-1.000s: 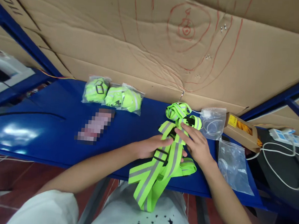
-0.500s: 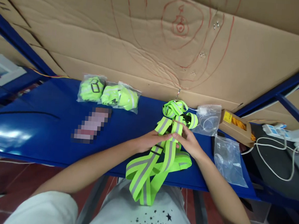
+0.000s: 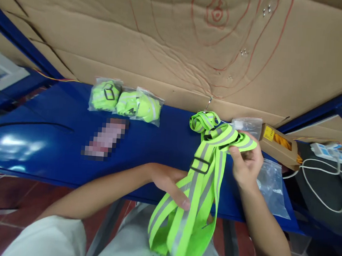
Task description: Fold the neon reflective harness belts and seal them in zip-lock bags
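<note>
A neon-green reflective strap harness (image 3: 197,189) with grey stripes and a black slider buckle (image 3: 200,165) hangs between my hands, its lower loops dropping past the table edge. My right hand (image 3: 248,159) pinches the gathered upper end, thumb in front. Lower down, my left hand (image 3: 171,183) is closed around the straps, its thumb across the front and its other fingers hidden behind them. Behind the harness, a rolled bundle of the same green strap (image 3: 204,121) lies on the blue table (image 3: 146,142); whether it joins the held part I cannot tell.
Clear bags of green straps (image 3: 105,95) stand at the back left, near a pixelated flat item (image 3: 105,138). To the right lie clear zip bags (image 3: 274,187), a small cardboard box (image 3: 279,146) and white cables (image 3: 325,195). A cardboard panel (image 3: 136,42) backs the table.
My hands have moved apart. The right one went right with the straps' upper end, the left one down along them. The harness is more stretched out, and the view has shifted slightly.
</note>
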A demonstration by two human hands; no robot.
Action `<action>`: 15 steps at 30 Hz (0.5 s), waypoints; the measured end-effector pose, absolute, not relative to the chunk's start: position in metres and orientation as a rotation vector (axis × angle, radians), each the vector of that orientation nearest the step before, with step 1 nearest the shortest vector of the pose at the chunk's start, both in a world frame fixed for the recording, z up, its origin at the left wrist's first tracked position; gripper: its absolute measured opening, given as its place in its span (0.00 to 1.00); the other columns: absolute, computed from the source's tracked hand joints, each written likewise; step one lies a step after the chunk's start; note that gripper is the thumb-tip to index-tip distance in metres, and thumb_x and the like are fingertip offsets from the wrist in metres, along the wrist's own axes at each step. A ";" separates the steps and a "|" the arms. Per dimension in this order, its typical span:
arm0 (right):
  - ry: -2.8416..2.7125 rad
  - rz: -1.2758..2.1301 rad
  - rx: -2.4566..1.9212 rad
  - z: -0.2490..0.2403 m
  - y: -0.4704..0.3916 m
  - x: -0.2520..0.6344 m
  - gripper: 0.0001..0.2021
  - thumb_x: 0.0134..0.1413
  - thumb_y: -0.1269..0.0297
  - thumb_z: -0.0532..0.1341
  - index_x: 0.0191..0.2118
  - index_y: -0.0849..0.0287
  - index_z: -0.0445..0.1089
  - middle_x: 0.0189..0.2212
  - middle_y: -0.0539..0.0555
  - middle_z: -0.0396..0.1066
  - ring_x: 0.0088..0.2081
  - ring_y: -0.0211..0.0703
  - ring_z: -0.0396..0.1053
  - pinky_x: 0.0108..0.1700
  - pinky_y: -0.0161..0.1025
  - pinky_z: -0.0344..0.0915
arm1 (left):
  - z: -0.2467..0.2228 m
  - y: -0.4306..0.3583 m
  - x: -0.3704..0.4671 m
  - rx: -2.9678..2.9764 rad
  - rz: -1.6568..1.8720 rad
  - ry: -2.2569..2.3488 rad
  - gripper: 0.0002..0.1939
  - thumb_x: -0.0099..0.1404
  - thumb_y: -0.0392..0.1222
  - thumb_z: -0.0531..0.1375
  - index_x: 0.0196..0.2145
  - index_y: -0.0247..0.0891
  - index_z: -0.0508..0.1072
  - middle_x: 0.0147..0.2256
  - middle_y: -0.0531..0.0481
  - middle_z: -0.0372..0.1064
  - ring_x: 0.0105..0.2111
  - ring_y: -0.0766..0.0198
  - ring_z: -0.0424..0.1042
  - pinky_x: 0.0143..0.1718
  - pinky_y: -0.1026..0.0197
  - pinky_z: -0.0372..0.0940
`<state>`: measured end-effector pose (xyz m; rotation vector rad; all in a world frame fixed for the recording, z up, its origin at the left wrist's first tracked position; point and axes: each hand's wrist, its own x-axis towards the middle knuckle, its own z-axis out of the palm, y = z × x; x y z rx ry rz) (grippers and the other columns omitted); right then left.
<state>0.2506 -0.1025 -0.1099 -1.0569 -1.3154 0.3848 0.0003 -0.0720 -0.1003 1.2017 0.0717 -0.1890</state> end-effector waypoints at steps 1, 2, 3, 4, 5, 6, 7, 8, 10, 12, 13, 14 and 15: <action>-1.292 0.368 -1.064 -0.113 -0.099 0.253 0.20 0.57 0.59 0.71 0.55 0.51 0.75 0.49 0.56 0.77 0.48 0.48 0.76 0.55 0.46 0.71 | -0.103 -0.070 0.002 1.193 -0.224 0.054 0.35 0.57 0.67 0.69 0.52 0.37 0.80 0.46 0.44 0.80 0.49 0.48 0.80 0.52 0.56 0.75; -1.260 0.347 -1.065 -0.117 -0.095 0.257 0.20 0.58 0.58 0.71 0.55 0.52 0.74 0.49 0.56 0.77 0.49 0.48 0.76 0.55 0.46 0.71 | -0.107 -0.068 0.004 1.207 -0.221 0.065 0.36 0.58 0.67 0.69 0.53 0.37 0.80 0.47 0.44 0.80 0.49 0.48 0.79 0.53 0.55 0.74; -1.223 0.322 -1.064 -0.120 -0.091 0.261 0.21 0.58 0.58 0.71 0.56 0.52 0.74 0.50 0.56 0.77 0.49 0.48 0.76 0.56 0.46 0.71 | -0.113 -0.065 0.006 1.242 -0.171 0.113 0.35 0.59 0.67 0.68 0.53 0.37 0.80 0.47 0.44 0.80 0.50 0.49 0.79 0.53 0.56 0.74; -1.187 0.294 -1.064 -0.123 -0.086 0.266 0.21 0.58 0.58 0.71 0.56 0.53 0.74 0.51 0.56 0.76 0.50 0.49 0.76 0.58 0.47 0.70 | -0.119 -0.061 0.009 1.285 -0.097 0.189 0.33 0.60 0.65 0.68 0.53 0.38 0.80 0.48 0.44 0.80 0.50 0.50 0.79 0.53 0.56 0.73; -1.151 0.264 -1.069 -0.125 -0.082 0.270 0.22 0.57 0.57 0.71 0.56 0.54 0.73 0.52 0.57 0.76 0.51 0.49 0.76 0.59 0.48 0.70 | -0.125 -0.056 0.010 1.322 -0.026 0.274 0.31 0.61 0.62 0.69 0.54 0.38 0.79 0.49 0.44 0.80 0.51 0.51 0.78 0.53 0.57 0.73; -1.121 0.237 -1.078 -0.126 -0.078 0.275 0.23 0.57 0.56 0.71 0.56 0.55 0.72 0.52 0.57 0.76 0.52 0.50 0.75 0.60 0.50 0.69 | -0.131 -0.051 0.011 1.348 0.043 0.360 0.30 0.62 0.60 0.69 0.55 0.39 0.79 0.51 0.44 0.79 0.51 0.52 0.78 0.53 0.57 0.73; -1.094 0.215 -1.086 -0.128 -0.074 0.279 0.23 0.57 0.56 0.71 0.56 0.57 0.72 0.52 0.58 0.76 0.52 0.50 0.75 0.60 0.51 0.69 | -0.135 -0.045 0.011 1.368 0.104 0.436 0.29 0.63 0.59 0.68 0.56 0.40 0.78 0.52 0.45 0.79 0.51 0.53 0.78 0.52 0.58 0.72; -1.070 0.200 -1.089 -0.129 -0.070 0.283 0.24 0.56 0.55 0.71 0.56 0.58 0.72 0.51 0.58 0.76 0.52 0.50 0.76 0.60 0.51 0.69 | -0.138 -0.038 0.010 1.397 0.158 0.498 0.28 0.64 0.58 0.67 0.56 0.40 0.77 0.52 0.45 0.78 0.51 0.53 0.77 0.51 0.59 0.72; -1.027 0.194 -1.085 -0.130 -0.063 0.289 0.23 0.57 0.55 0.70 0.55 0.58 0.71 0.50 0.58 0.77 0.52 0.50 0.76 0.61 0.52 0.69 | -0.141 -0.026 0.007 1.520 0.258 0.617 0.27 0.67 0.59 0.65 0.55 0.37 0.78 0.51 0.45 0.79 0.49 0.54 0.77 0.49 0.61 0.71; -0.997 0.214 -1.079 -0.132 -0.060 0.292 0.23 0.57 0.55 0.70 0.55 0.58 0.70 0.49 0.58 0.77 0.51 0.49 0.76 0.61 0.52 0.69 | -0.140 -0.016 0.002 1.659 0.348 0.734 0.28 0.67 0.60 0.65 0.53 0.34 0.78 0.47 0.45 0.80 0.46 0.54 0.77 0.44 0.62 0.70; -0.988 0.225 -1.075 -0.132 -0.060 0.292 0.22 0.57 0.55 0.70 0.54 0.58 0.70 0.49 0.57 0.77 0.51 0.49 0.76 0.61 0.52 0.69 | -0.140 -0.013 0.000 1.700 0.353 0.755 0.28 0.66 0.60 0.65 0.52 0.33 0.79 0.47 0.45 0.80 0.45 0.54 0.77 0.43 0.63 0.70; -0.981 0.235 -1.067 -0.132 -0.060 0.292 0.22 0.57 0.55 0.70 0.54 0.58 0.70 0.49 0.57 0.77 0.51 0.48 0.76 0.61 0.52 0.70 | -0.140 -0.012 -0.001 1.715 0.338 0.745 0.28 0.66 0.60 0.65 0.53 0.34 0.78 0.47 0.45 0.80 0.45 0.54 0.77 0.43 0.63 0.69; -0.976 0.242 -1.054 -0.132 -0.061 0.291 0.22 0.57 0.55 0.70 0.54 0.57 0.70 0.49 0.57 0.76 0.51 0.48 0.77 0.61 0.51 0.70 | -0.140 -0.012 -0.002 1.714 0.319 0.708 0.28 0.67 0.59 0.65 0.54 0.34 0.78 0.49 0.45 0.79 0.46 0.54 0.77 0.44 0.63 0.69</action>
